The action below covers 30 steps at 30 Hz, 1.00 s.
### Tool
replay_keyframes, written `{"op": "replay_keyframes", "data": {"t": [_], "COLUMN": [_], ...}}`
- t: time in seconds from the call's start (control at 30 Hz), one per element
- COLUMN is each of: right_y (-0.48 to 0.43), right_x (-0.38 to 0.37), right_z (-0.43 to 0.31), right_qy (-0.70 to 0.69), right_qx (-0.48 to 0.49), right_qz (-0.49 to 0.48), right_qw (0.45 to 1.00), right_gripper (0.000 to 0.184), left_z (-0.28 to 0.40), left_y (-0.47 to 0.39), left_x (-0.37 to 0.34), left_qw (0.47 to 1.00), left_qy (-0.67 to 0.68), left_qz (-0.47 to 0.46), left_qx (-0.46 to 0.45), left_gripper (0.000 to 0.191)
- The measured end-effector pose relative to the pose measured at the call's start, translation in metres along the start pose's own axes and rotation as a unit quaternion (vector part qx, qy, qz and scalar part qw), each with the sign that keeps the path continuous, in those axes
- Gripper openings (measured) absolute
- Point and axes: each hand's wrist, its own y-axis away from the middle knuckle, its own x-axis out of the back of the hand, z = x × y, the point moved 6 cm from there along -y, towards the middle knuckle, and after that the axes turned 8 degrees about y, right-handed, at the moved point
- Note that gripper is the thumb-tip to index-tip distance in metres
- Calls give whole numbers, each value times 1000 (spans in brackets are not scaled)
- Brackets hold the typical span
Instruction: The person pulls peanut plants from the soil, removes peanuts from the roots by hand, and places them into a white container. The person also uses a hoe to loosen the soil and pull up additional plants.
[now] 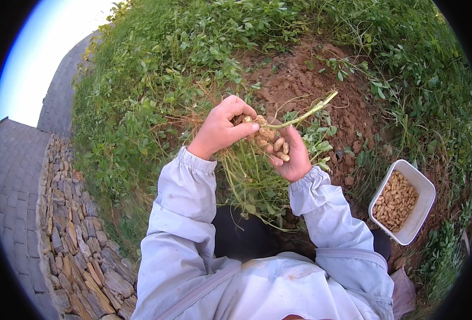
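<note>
In front of me, my left hand (230, 126) grips a peanut plant's stem (312, 114) at its base between thumb and fingers, around a cluster of peanut pods (266, 130). My right hand (294, 154) is just beside it, palm up, cradling several loose peanuts (283, 149), its thumb and fingers close against the stem. Thin leafy stalks (248, 180) hang below both hands. At the right, a white plastic container (427, 188) stands on the ground, partly filled with unshelled peanuts (395, 200).
Reddish-brown soil (308, 76) lies bare ahead, ringed by dense green plants (172, 52). Grey paving (14, 172) and a stacked-stone edging (80, 248) run along the left. A purplish cloth (403, 294) is at the lower right.
</note>
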Motion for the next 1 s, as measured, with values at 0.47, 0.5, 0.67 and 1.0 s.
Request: {"op": "replay_keyframes", "data": {"t": [0.47,0.5,0.67,1.0], "right_y": [11,12,23,27], "right_x": [4,4,0,6], "right_z": [-24,-26,-34,-35], "right_qy": [169,171,169,72], "right_qx": [-33,-38,-58,-16], "right_qz": [-17,-17,-5,13], "right_qw": [985,984,984,997], "right_gripper": [34,34,32,29], "left_z": [32,32,32,35], "left_y": [-5,-4,-2,-4], "left_x": [-42,-43,-51,-66], "left_qw": [983,981,970,960], "left_qy": [-139,-154,-212,-268], "left_qz": [-114,-111,-101,-62], "left_qx": [-28,-30,-59,-61], "left_gripper": [25,25,21,17]}}
